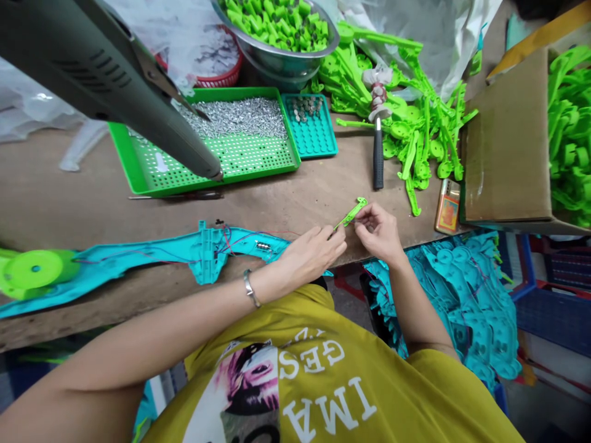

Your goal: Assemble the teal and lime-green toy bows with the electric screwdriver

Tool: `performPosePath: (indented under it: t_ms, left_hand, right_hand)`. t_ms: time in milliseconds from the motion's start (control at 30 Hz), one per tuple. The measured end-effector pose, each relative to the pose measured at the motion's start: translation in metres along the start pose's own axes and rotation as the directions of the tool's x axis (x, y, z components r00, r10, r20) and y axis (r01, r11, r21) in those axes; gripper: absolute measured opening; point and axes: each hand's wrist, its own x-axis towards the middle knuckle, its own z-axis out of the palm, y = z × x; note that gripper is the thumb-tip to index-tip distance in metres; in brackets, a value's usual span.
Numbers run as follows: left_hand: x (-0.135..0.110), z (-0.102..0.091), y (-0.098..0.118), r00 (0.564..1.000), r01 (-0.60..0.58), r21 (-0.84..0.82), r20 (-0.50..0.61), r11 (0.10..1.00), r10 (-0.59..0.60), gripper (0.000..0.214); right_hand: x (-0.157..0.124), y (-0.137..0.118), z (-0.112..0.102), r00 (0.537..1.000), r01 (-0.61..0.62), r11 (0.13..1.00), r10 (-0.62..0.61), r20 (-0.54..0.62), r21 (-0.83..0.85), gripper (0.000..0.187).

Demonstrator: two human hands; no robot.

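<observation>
My left hand is closed on the lower end of a small bright green plastic piece, holding it just over the table's front edge. Close against the piece's right side is my right hand, its thumb and fingers pinched together; what lies between them is too small to make out. A long teal plastic shell lies to the left, partly under my left forearm. Thin red and dark wires run along it towards my left hand, and a small metal spring sits in it. A green round drum rests on its far left end.
A grey power tool hangs over a green tray of small screws. Behind are a teal tray, a metal bowl, a black-handled hammer and green parts. A lighter-sized orange box and carton stand right.
</observation>
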Motion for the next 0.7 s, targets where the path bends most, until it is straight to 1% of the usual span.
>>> performPosePath:
  t_ms: [100, 167, 333, 433, 700]
  left_hand:
    - [0.000, -0.001, -0.001, 1.000, -0.004, -0.010, 0.009, 1.000, 0.004, 0.017]
    - [0.000, -0.001, -0.001, 1.000, -0.004, -0.011, 0.013, 1.000, 0.004, 0.018]
    - [0.000, 0.000, -0.001, 1.000, -0.004, 0.016, 0.020, 1.000, 0.004, 0.016]
    - [0.000, 0.000, -0.001, 1.000, -0.001, 0.022, 0.005, 1.000, 0.001, 0.016]
    - [0.000, -0.001, -0.002, 1.000, -0.010, 0.018, 0.001, 1.000, 0.010, 0.016]
  right_hand:
    - [0.001, 0.001, 0.002, 0.995, -0.095, 0.995, 0.095, -0.022, -0.003, 0.011]
    - [0.003, 0.000, 0.003, 0.994, -0.102, 0.995, 0.101, -0.045, -0.016, 0.010]
    - [0.008, -0.003, 0.004, 0.996, -0.070, 0.997, 0.068, -0.056, -0.025, 0.008]
    - [0.010, -0.001, 0.004, 0.998, -0.020, 1.000, 0.019, -0.062, -0.024, 0.006]
    - [0.007, 0.003, -0.003, 0.996, 0.092, 0.992, -0.093, -0.009, -0.082, 0.004]
